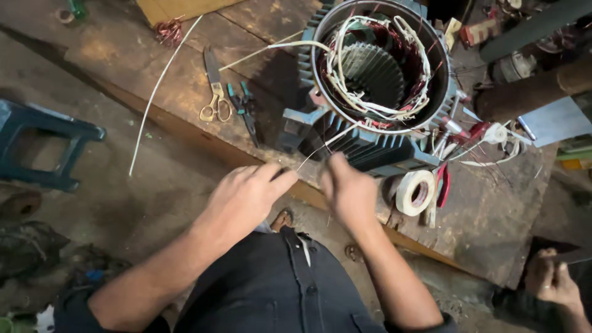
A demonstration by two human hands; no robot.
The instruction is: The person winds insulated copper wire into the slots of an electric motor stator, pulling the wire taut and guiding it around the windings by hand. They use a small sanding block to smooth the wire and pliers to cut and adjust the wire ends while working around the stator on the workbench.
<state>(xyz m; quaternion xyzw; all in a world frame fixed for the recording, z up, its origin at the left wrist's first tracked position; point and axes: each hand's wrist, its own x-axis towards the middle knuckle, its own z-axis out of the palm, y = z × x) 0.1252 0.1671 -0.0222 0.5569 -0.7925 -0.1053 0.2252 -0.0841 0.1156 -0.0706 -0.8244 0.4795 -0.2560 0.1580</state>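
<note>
A finned grey motor housing [370, 145] stands on a worn wooden bench [185, 80], its open bore showing copper windings tied with white sleeving [370, 111]. Just in front of it, my left hand [246, 194] and my right hand [345, 188] are close together, pinching a thin white lace [314, 154] that runs up to the winding. The fingertips are blurred, so the exact grip is unclear.
Scissors [214, 92] and green-handled pliers [245, 108] lie left of the motor. A white tape roll [414, 192] and red-handled tool [443, 184] sit to its right. A dark stool [43, 148] stands at left. Another person's hand [552, 280] shows at bottom right.
</note>
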